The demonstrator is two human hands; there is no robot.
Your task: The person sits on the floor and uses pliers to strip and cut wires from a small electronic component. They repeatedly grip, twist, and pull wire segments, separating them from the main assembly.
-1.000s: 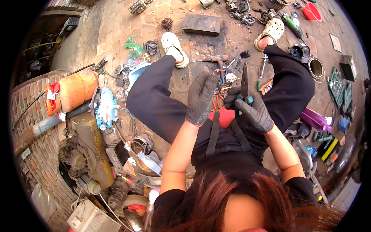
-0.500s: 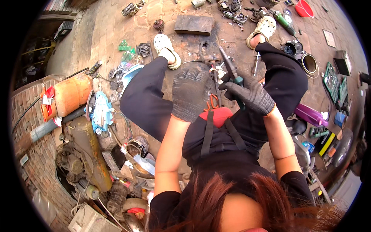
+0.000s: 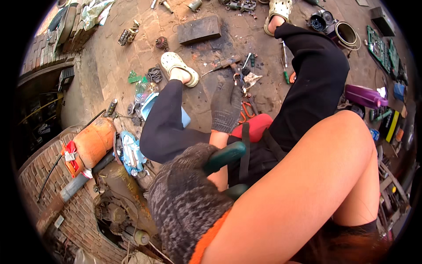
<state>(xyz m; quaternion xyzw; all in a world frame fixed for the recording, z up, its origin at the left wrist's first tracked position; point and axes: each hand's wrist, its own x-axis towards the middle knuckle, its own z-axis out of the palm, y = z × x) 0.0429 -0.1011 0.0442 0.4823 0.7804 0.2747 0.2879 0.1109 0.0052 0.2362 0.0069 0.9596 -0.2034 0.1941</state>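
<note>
My left hand (image 3: 225, 105), in a dark grey knit glove, reaches forward and down with its fingers stretched out, seemingly holding nothing. It is beside red-handled pliers (image 3: 247, 111) and scattered small hand tools on the ground. Close to the camera, my gloved right hand (image 3: 187, 198) is wrapped round green-handled pliers (image 3: 225, 157). Their two dark green grips show; the jaws are hidden behind the glove. My right forearm crosses leftward over my lap, passing above my left wrist. A red pad (image 3: 252, 126) with black straps lies between my thighs.
A screwdriver (image 3: 252, 60) and a hammer (image 3: 226, 63) lie ahead of my left hand. Farther off is a dark metal block (image 3: 199, 30). An orange gas cylinder (image 3: 93, 138) stands at left; a purple container (image 3: 365, 96) and a green tool case (image 3: 381, 49) are at right.
My right hand has swung left and up close to the camera, still gripping the pliers. My left hand has moved forward, its fingers now stretched out. The view has shifted.
</note>
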